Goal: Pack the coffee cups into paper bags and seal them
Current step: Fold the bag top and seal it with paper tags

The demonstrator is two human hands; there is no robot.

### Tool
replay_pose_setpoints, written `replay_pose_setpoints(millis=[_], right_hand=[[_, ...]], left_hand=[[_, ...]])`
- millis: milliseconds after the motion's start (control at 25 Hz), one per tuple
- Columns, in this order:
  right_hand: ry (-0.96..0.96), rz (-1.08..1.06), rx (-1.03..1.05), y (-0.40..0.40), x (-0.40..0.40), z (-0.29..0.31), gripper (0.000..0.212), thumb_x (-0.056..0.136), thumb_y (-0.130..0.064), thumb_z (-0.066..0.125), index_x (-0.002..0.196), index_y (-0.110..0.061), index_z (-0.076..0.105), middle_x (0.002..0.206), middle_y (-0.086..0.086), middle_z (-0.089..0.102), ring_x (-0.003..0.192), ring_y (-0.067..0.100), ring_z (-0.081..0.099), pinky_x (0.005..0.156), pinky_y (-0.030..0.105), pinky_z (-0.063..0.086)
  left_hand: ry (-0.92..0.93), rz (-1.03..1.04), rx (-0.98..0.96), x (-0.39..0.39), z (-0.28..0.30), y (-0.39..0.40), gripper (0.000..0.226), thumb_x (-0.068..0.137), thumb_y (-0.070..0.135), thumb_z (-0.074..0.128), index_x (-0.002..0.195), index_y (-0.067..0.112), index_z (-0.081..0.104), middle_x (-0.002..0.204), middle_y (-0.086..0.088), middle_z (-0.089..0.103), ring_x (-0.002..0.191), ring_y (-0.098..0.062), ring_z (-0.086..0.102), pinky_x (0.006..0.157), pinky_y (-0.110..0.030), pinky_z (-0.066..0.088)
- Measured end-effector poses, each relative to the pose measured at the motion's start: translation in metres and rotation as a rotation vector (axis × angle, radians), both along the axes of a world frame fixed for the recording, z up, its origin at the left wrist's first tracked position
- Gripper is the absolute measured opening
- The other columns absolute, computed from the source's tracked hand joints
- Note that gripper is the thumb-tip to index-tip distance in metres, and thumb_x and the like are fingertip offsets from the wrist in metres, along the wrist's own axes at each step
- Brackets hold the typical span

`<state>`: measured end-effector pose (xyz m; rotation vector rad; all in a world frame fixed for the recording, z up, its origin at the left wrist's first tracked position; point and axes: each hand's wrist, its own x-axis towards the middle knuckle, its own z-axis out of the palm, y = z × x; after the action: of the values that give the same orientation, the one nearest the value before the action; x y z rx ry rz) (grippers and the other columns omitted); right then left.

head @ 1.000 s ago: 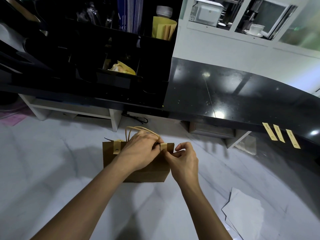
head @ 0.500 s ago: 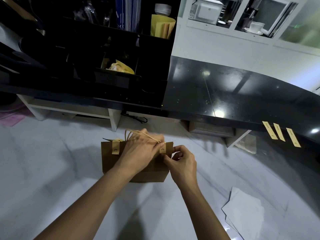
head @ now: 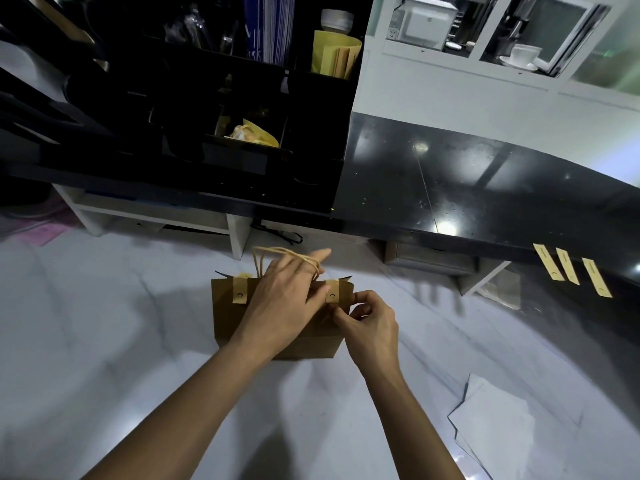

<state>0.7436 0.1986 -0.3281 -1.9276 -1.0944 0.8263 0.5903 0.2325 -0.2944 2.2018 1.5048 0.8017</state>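
Note:
A brown paper bag stands upright on the white worktop, its top folded shut. One tan sticker seals the left of the top and a second tan sticker sits at the right. My left hand lies over the bag's top with straight fingers, the twine handles running across them, and its thumb presses beside the right sticker. My right hand is curled and pinches the bag's right edge just below that sticker. Any cups inside are hidden.
Three spare sticker strips hang off the edge of the black counter at the right. White paper sheets lie on the worktop at the lower right. A black organiser with yellow bags stands behind.
The right sticker has been folded down over the bag's top. My left hand's fingers have straightened out over the handles, and my right hand has slid down to the sticker's lower end.

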Motion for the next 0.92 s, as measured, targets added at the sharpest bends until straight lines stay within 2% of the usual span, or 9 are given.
replay_pose_setpoints(millis=[80, 160, 280, 400, 480, 600, 720, 920], right_hand=[[0.011, -0.005, 0.006, -0.001, 0.001, -0.004, 0.019, 0.082, -0.033, 0.079, 0.094, -0.029, 0.065, 0.08, -0.001, 0.064, 0.069, 0.013, 0.061, 0.048, 0.017, 0.04], [0.02, -0.009, 0.014, -0.003, 0.0, -0.009, 0.021, 0.081, -0.033, 0.079, 0.096, -0.028, 0.065, 0.089, 0.002, 0.064, 0.079, 0.018, 0.063, 0.056, 0.025, 0.044], [0.005, -0.013, 0.029, -0.005, -0.002, -0.015, 0.028, 0.079, -0.034, 0.08, 0.102, -0.028, 0.065, 0.104, 0.001, 0.059, 0.088, 0.015, 0.061, 0.063, 0.026, 0.045], [0.017, 0.0, 0.045, -0.008, -0.003, -0.019, 0.039, 0.079, -0.034, 0.082, 0.113, -0.025, 0.063, 0.112, -0.002, 0.058, 0.095, 0.009, 0.059, 0.067, 0.024, 0.049], [0.045, -0.002, 0.053, -0.01, -0.004, -0.023, 0.043, 0.079, -0.032, 0.082, 0.116, -0.024, 0.062, 0.116, -0.002, 0.061, 0.1, 0.013, 0.061, 0.076, 0.033, 0.055], [0.082, 0.01, 0.052, -0.015, -0.007, -0.029, 0.044, 0.079, -0.029, 0.081, 0.118, -0.025, 0.06, 0.118, -0.005, 0.065, 0.106, 0.014, 0.063, 0.089, 0.044, 0.057], [0.113, 0.03, 0.044, -0.019, -0.008, -0.033, 0.044, 0.079, -0.025, 0.081, 0.117, -0.029, 0.058, 0.116, -0.011, 0.066, 0.109, 0.012, 0.064, 0.092, 0.043, 0.056], [0.138, 0.065, 0.021, -0.023, -0.011, -0.04, 0.045, 0.081, -0.022, 0.08, 0.118, -0.029, 0.056, 0.11, -0.019, 0.065, 0.109, 0.013, 0.064, 0.091, 0.037, 0.055]], left_hand=[[-0.031, -0.017, 0.07, -0.005, 0.0, -0.009, 0.053, 0.1, 0.024, 0.058, 0.15, 0.021, 0.042, 0.135, 0.0, 0.058, 0.13, -0.015, 0.048, 0.109, -0.033, 0.042], [-0.033, -0.014, 0.155, -0.013, 0.001, -0.02, 0.049, 0.099, 0.012, 0.058, 0.147, 0.013, 0.047, 0.131, -0.005, 0.06, 0.126, -0.017, 0.053, 0.106, -0.032, 0.047], [-0.076, 0.061, 0.312, -0.03, -0.002, -0.033, 0.034, 0.093, 0.004, 0.059, 0.127, 0.01, 0.063, 0.114, -0.003, 0.066, 0.109, -0.018, 0.059, 0.094, -0.026, 0.05], [-0.174, 0.253, 0.375, -0.048, -0.013, -0.041, 0.025, 0.087, 0.001, 0.064, 0.109, 0.011, 0.062, 0.101, 0.0, 0.062, 0.093, -0.017, 0.052, 0.082, -0.028, 0.046], [-0.257, 0.408, 0.316, -0.06, -0.023, -0.044, 0.029, 0.085, 0.005, 0.069, 0.109, 0.015, 0.056, 0.105, 0.002, 0.057, 0.094, -0.014, 0.047, 0.08, -0.033, 0.047], [-0.338, 0.535, 0.195, -0.075, -0.038, -0.044, 0.04, 0.085, 0.014, 0.073, 0.117, 0.018, 0.05, 0.117, 0.002, 0.052, 0.103, -0.018, 0.047, 0.086, -0.042, 0.049], [-0.363, 0.54, 0.066, -0.081, -0.051, -0.045, 0.046, 0.086, 0.014, 0.072, 0.126, 0.016, 0.048, 0.124, -0.001, 0.051, 0.109, -0.023, 0.049, 0.093, -0.041, 0.047], [-0.371, 0.489, -0.147, -0.088, -0.064, -0.05, 0.041, 0.091, 0.014, 0.064, 0.128, 0.018, 0.047, 0.125, 0.001, 0.052, 0.113, -0.021, 0.052, 0.091, -0.034, 0.045]])
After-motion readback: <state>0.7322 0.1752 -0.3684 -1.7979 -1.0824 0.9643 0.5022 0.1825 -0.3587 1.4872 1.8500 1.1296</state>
